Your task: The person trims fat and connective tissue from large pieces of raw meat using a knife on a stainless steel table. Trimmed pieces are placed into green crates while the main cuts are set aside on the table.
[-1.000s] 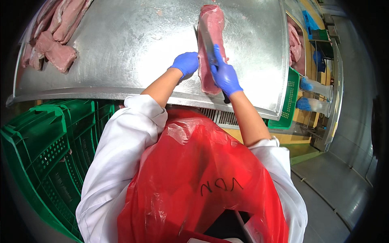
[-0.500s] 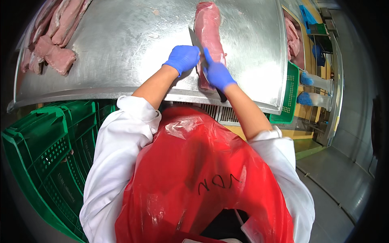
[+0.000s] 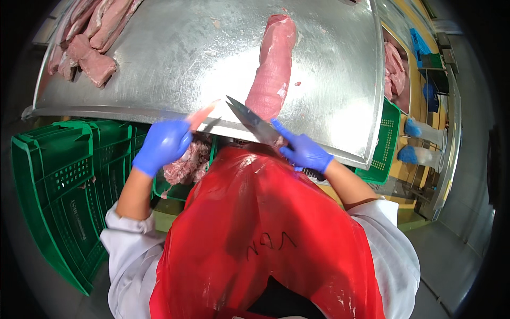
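A long pink meat loin [image 3: 272, 64] lies lengthwise on the steel table [image 3: 164, 58], its near end close to the front edge. My left hand [image 3: 163, 144], in a blue glove, is closed on a thin strip of meat trimming [image 3: 204, 114] over the table's edge; motion smears it slightly. My gloved right hand [image 3: 308, 153] grips a knife [image 3: 251, 119] beside the loin's near end. The blade slants away to the left and the index finger stretches out near it. Most of the handle is hidden by the hand.
Several meat pieces [image 3: 95, 61] lie at the table's far left. Below the front edge, a green crate holds meat scraps [image 3: 188, 162]. Large green crates [image 3: 58, 170] stand at left, another green crate [image 3: 385, 141] at right, near a container of meat [image 3: 394, 69].
My left hand has moved left and toward me, off the loin, carrying the strip. My right hand has drawn the knife back toward the table's front edge. The whole view has shifted slightly.
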Demonstrator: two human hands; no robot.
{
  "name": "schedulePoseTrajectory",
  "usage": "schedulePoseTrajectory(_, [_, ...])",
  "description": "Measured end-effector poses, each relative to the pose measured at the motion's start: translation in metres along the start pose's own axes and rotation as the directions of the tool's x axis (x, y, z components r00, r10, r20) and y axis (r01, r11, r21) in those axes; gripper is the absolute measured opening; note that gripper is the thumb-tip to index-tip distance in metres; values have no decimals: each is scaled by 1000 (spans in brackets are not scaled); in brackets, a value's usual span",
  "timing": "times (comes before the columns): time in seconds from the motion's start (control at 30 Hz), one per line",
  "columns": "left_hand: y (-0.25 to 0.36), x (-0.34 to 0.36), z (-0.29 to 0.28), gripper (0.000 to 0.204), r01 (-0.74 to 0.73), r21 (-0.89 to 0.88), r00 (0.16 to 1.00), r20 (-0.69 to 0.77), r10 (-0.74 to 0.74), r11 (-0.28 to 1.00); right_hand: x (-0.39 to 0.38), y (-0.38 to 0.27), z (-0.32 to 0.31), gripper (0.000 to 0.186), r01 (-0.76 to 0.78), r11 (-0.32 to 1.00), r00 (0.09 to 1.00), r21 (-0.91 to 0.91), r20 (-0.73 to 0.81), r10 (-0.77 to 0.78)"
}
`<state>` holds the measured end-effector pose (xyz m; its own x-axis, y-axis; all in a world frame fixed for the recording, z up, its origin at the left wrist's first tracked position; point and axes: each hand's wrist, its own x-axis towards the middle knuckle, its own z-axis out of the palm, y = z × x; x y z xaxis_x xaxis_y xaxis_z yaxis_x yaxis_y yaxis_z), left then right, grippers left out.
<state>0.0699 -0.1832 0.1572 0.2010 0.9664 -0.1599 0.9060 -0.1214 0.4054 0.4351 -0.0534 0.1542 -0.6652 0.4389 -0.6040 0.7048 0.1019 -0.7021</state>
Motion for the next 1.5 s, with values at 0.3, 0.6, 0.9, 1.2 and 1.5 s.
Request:
schedulePoseTrajectory(0.3, [46, 60, 81, 69, 309, 28, 946, -110, -304, 951, 151, 6, -179, 68, 161, 932, 893, -324, -355, -277])
schedulePoseTrajectory(0.6, [146, 240, 134, 83, 617, -107, 772, -110, -626, 780, 106, 102, -141, 78, 94, 807, 979, -583, -94, -181])
schedulePoseTrajectory(0.9, [123, 237, 147, 80, 539, -164, 813, -156, -561, 826, 133, 105, -101, 79, 50, 887, 973, -458, -176, -146])
schedulePoseTrajectory(1.2, [99, 242, 97, 79, 192, -980, 769, 118, -628, 52, -11, 185, -72, 72, 119, 961, 990, -249, -43, -134])
schedulePoseTrajectory(1.5, [240, 461, 61, 84, -25, -265, 856, -503, -116, 964, -111, 256, -83, 87, 79, 946, 818, 313, -564, 118])
